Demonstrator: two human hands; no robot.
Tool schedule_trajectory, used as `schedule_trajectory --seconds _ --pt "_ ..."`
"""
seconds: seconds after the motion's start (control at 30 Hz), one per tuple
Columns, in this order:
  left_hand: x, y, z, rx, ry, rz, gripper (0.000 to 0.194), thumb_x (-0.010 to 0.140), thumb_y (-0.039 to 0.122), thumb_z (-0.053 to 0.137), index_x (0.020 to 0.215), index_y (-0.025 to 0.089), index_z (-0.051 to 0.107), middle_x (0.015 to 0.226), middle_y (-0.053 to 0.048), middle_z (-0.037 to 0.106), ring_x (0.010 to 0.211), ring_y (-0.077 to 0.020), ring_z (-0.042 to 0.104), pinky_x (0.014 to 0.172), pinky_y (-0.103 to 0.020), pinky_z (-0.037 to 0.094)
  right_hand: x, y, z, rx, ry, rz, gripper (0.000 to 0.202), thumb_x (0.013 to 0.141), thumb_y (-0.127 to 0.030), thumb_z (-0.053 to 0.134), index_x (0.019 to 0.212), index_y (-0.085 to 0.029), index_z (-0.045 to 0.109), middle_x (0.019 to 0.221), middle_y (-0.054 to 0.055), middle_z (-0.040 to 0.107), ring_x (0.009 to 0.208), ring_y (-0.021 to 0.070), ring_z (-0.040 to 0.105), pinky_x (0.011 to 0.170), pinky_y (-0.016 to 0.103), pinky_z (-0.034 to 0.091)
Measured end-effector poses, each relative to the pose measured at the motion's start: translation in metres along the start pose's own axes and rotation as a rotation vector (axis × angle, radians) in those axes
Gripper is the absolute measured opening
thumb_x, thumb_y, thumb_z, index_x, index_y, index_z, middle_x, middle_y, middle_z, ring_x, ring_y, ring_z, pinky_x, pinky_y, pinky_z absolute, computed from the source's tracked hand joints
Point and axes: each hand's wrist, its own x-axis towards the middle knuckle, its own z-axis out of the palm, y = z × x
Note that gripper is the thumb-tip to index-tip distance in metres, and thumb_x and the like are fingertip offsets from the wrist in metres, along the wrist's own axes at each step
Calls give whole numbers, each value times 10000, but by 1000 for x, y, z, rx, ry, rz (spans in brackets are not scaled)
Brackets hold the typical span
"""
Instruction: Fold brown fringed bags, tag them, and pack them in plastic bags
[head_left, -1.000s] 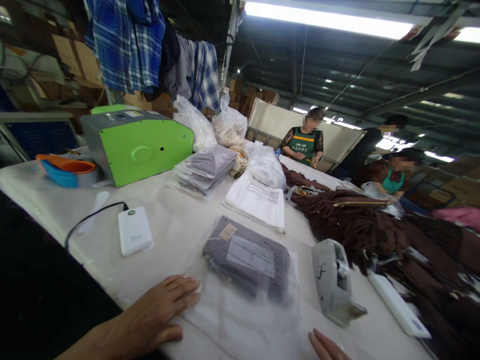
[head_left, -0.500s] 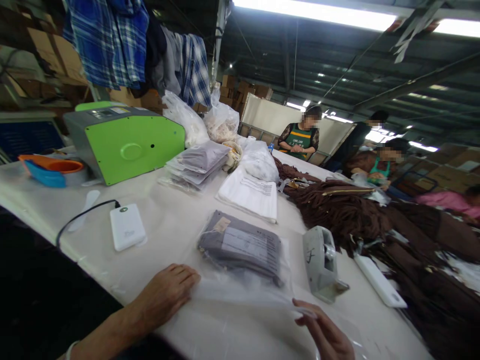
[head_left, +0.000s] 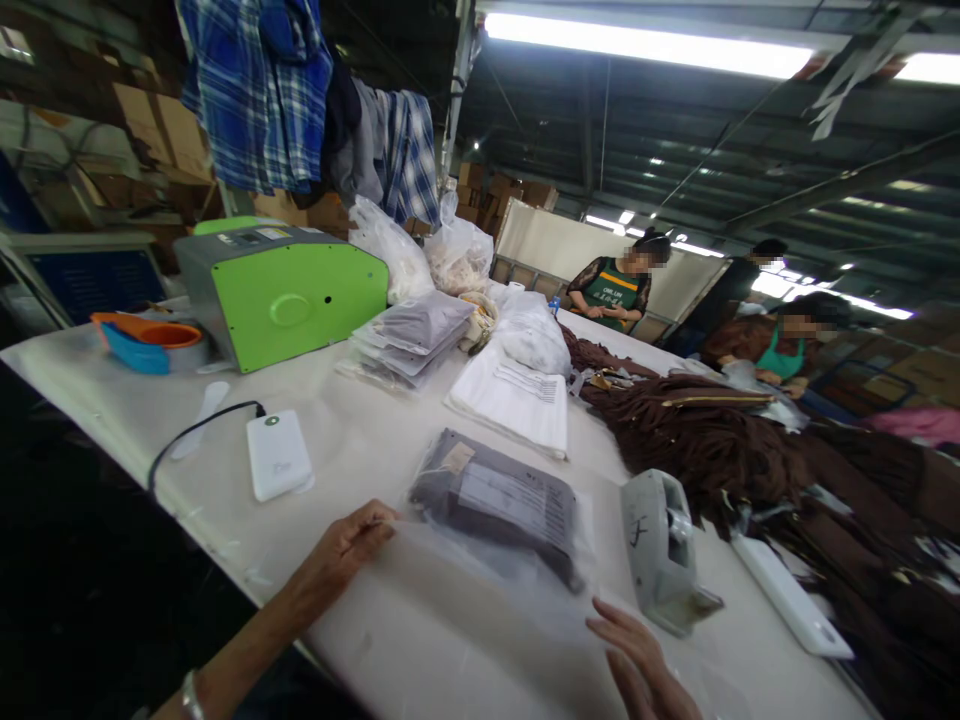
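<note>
A folded grey garment in a clear plastic bag (head_left: pixel 499 500) lies on the white table in front of me, with a printed panel and a small tan tag showing. My left hand (head_left: pixel 351 548) pinches the left corner of the bag's loose near end. At the right side of that flap is my right hand (head_left: pixel 637 655), its fingers stretched out and apart, close to or touching the plastic. A grey tape dispenser (head_left: pixel 660 550) stands just beyond my right hand.
A white power bank (head_left: pixel 278 455) with a black cable, a green machine (head_left: pixel 300 300), and orange and blue tape rings (head_left: pixel 150 340) are at left. Bagged garments (head_left: pixel 416 335) and white bags (head_left: pixel 514 395) sit behind. Brown garments (head_left: pixel 697 440) fill the right. People work beyond.
My left hand has gone from lying flat on the flap to pinching and lifting its corner. The fingers of my right hand have come off the flap's right edge. The view has shifted slightly.
</note>
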Motion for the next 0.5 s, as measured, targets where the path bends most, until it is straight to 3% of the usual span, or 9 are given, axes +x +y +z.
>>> schedule_trajectory --seconds 0.1,0.17,0.27,0.33,0.4,0.5 --pt "9 5 15 -19 119 -55 376 965 497 390 813 203 568 733 -3 658 749 -188 663 739 -286 525 2 -10 16 42 155 288 458 901 -588 499 968 -211 750 1120 72 719 1178 278 598 1036 366 460" --pt "16 5 20 18 185 -116 378 959 515 379 756 219 501 629 24 613 641 -178 640 653 -271 506 4 -12 25 16 208 448 549 863 -674 486 915 -187 735 986 74 744 1027 269 661 932 321 511" --pt "25 -1 11 90 311 -239 390 952 552 328 756 237 450 484 63 517 471 -169 547 516 -257 440 7 -4 32 -51 263 651 657 807 -779 439 841 -180 706 745 50 716 778 242 663 728 290 529" --pt "28 -7 -5 120 364 -286 399 947 575 302 787 241 450 447 71 489 442 -176 519 503 -266 428 8 4 31 -88 305 740 682 801 -801 404 856 -191 702 718 38 703 764 241 646 684 291 505" --pt "26 -13 -20 119 318 -274 411 934 604 323 846 233 476 542 43 571 531 -187 581 579 -289 479 7 11 28 -120 332 749 691 782 -822 402 860 -203 699 753 37 709 815 249 640 697 292 490" --pt "12 -20 -29 82 96 -127 596 847 750 399 1068 211 527 914 -50 681 843 -230 657 818 -360 525 5 14 22 -117 285 656 717 739 -859 415 845 -210 702 832 38 722 864 248 632 734 283 483"
